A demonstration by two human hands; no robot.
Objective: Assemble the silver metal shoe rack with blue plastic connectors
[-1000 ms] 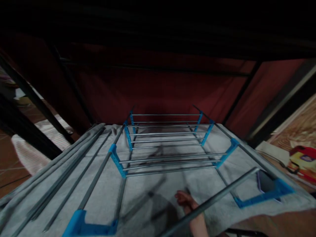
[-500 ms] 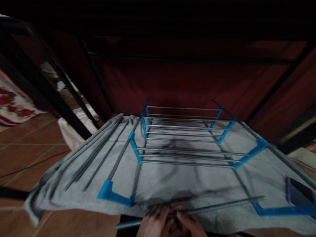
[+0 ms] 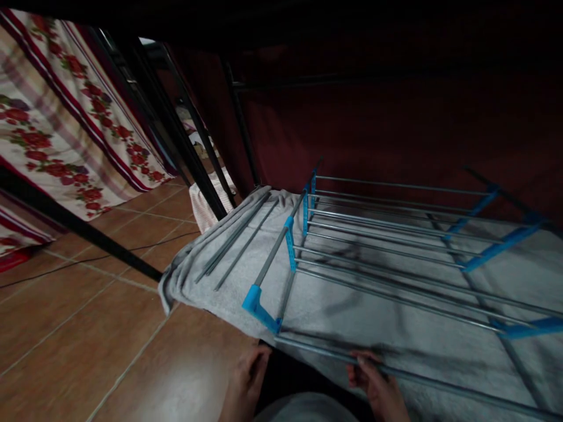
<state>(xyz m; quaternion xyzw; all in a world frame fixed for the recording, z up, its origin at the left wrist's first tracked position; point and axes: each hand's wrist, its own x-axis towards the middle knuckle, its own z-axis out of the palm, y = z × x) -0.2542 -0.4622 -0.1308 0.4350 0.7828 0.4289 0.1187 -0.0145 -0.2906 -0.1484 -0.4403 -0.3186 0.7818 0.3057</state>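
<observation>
In the head view my right hand [image 3: 373,378] pinches a long grey metal rod [image 3: 422,381] between thumb and fingers. The rod's left end meets or lies just in front of the lower corner of a blue plastic bracket [image 3: 259,308]; I cannot tell if it is inserted. My left hand [image 3: 247,375] is off the rod, its fingers curled together, below and left of that end. Nothing shows in it. Behind the hands lies the rack frame [image 3: 378,231], with grey rods running between blue brackets.
Several loose rods [image 3: 240,237] lie on the grey blanket [image 3: 237,302] left of the frame. Dark posts [image 3: 193,158] stand beyond, before a dark red cloth [image 3: 373,129]. Tiled floor [image 3: 132,328] and a floral cloth [image 3: 88,117] are on the left.
The view has turned left. Both hands were together on the rod; my left hand has come off it. The rod's left end has moved up to the near left blue bracket.
</observation>
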